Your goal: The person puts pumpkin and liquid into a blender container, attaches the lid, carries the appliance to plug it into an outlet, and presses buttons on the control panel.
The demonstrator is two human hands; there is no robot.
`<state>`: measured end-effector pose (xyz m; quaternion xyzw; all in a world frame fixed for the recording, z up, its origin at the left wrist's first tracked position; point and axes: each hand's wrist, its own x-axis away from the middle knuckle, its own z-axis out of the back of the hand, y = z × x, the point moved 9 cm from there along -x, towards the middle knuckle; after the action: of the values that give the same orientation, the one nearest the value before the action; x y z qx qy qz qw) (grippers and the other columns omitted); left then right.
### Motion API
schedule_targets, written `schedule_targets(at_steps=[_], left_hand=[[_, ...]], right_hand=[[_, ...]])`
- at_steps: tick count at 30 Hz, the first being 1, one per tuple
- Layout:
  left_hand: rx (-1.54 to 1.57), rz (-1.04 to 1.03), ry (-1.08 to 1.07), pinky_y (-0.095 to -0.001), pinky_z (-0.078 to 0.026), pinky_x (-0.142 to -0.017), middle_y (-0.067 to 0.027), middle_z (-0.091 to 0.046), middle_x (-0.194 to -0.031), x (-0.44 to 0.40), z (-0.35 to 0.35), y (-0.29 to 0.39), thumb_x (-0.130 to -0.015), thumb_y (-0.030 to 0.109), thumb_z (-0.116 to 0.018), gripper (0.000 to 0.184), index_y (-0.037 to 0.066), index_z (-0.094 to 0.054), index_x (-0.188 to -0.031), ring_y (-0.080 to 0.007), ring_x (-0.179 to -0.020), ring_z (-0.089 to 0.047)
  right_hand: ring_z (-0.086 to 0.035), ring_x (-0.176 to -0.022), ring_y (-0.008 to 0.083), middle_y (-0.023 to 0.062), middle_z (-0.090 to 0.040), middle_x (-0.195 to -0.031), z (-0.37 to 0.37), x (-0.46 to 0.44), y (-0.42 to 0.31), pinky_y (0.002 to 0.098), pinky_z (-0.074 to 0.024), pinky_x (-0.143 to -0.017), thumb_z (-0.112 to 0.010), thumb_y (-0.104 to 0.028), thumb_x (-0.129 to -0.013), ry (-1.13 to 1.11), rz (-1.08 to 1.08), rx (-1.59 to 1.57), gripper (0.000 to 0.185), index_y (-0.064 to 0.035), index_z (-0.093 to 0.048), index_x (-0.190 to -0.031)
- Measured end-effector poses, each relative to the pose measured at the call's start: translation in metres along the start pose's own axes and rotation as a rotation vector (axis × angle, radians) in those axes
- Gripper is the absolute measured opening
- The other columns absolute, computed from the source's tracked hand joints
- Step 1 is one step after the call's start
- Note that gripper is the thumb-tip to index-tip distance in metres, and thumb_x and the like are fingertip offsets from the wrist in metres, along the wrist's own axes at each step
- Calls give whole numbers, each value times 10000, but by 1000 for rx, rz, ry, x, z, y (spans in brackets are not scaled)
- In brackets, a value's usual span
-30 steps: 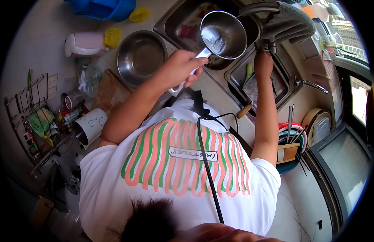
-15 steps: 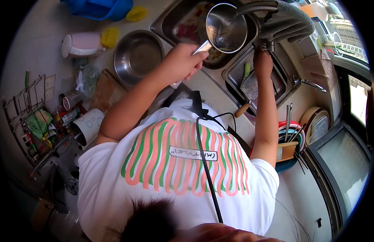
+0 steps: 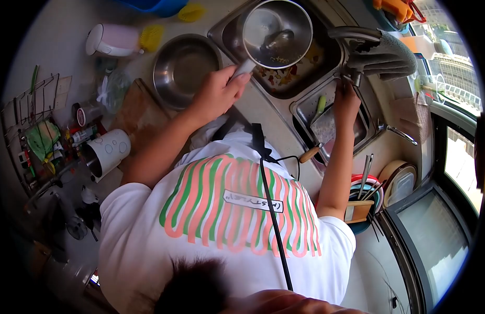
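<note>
My left hand (image 3: 220, 93) is closed around the handle of a metal saucepan (image 3: 255, 39). The pan is over the left sink basin (image 3: 326, 68), with small yellowish bits near its lower rim. The faucet (image 3: 355, 32), a grey cloth (image 3: 391, 57) draped over it, has its spout just right of the pan. My right hand (image 3: 347, 107) reaches to the faucet's base, fingers closed at the metal there and partly hidden. Below that hand, a cleaver (image 3: 323, 125) with a wooden handle and a green vegetable piece (image 3: 320, 104) lie in a metal tray (image 3: 364, 125).
A steel bowl (image 3: 185, 70) stands on the counter left of the sink. Further left are a pink-and-white kettle (image 3: 114, 39) and a cutting board (image 3: 140, 107). A utensil holder (image 3: 357, 210) is at the right, near the window. Food scraps (image 3: 276, 77) lie in the left basin.
The saucepan has moved left, out from under the spout, in my left hand. My right hand stays by the faucet's base. The whole view has shifted slightly.
</note>
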<state>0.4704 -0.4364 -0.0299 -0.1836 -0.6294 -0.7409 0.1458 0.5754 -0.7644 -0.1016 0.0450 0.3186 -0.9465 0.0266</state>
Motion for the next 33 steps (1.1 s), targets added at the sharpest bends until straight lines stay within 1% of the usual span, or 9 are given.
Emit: schedule_targets(at_steps=[5, 9, 10, 14, 16, 20, 24, 27, 33], left_hand=[[117, 125, -41, -195, -336, -404, 25, -492, -695, 22, 18, -8, -1029, 275, -525, 334, -35, -602, -1126, -24, -492, -410], [256, 308, -151, -184, -330, -399, 30, -497, -692, 54, 35, -1, -1029, 264, -518, 329, -38, -597, -1132, -17, -472, -399], [200, 318, -159, -182, -329, -393, 31, -501, -691, 63, 41, 1, -1029, 264, -515, 326, -31, -597, -1140, -12, -459, -388], [132, 404, -193, -184, -325, -385, 29, -505, -681, 103, 70, -6, -1027, 255, -520, 312, -26, -601, -1135, -12, -461, -397], [104, 384, -230, -184, -326, -385, 28, -504, -672, 125, 86, -4, -1023, 251, -530, 315, -31, -607, -1142, -13, -462, -403], [165, 265, -152, -189, -330, -386, 18, -515, -630, 168, 118, -3, -1017, 223, -541, 328, -53, -619, -1176, -18, -437, -425], [211, 143, -34, -189, -332, -390, 3, -542, -610, 214, 150, -13, -1005, 250, -561, 366, -73, -621, -1167, -24, -410, -441], [247, 29, 43, -191, -341, -412, 1, -553, -619, 251, 177, -22, -996, 266, -602, 342, -54, -652, -1108, -20, -429, -456], [299, -99, 260, -198, -342, -419, 4, -553, -640, 329, 226, -59, -985, 262, -625, 330, -54, -651, -1078, -23, -454, -454]], right_hand=[[-606, -764, 137, 81, -642, -872, 58, 40, -71, 293, -495, -729, -539, -177, -987, 145, -10, -399, 261, -3, -659, -1141], [-470, -637, 84, 36, -608, -777, 104, 56, -90, 212, -347, -574, -386, -272, -964, 181, -67, -537, 417, 34, -668, -954], [-403, -596, 66, 23, -591, -747, 120, 57, -104, 224, -276, -522, -360, -288, -957, 347, 4, -449, 447, 31, -662, -874], [-400, -512, 78, 66, -590, -718, 146, 56, -151, 192, -273, -460, -405, -239, -1025, 615, 293, -462, 367, 15, -619, -868], [-393, -485, 80, 80, -591, -714, 126, 44, -183, 185, -275, -449, -412, -247, -1049, 347, 59, -932, 375, 13, -599, -853], [-419, -496, 64, 86, -625, -739, 86, 43, -282, 194, -307, -457, -481, -272, -1031, 49, 397, -1002, 370, 26, -610, -853], [-524, -599, 68, 75, -668, -786, 55, 61, -376, 183, -397, -556, -606, -130, -937, -187, 495, -819, 212, 71, -650, -989], [-540, -583, 72, 86, -683, -792, 34, 84, -436, 185, -431, -566, -623, -147, -936, -310, 523, -956, 228, 78, -666, -934], [-577, -517, 122, 124, -655, -713, 16, 138, -525, 216, -387, -456, -491, -241, -997, -387, 654, -886, 368, 62, -663, -880]])
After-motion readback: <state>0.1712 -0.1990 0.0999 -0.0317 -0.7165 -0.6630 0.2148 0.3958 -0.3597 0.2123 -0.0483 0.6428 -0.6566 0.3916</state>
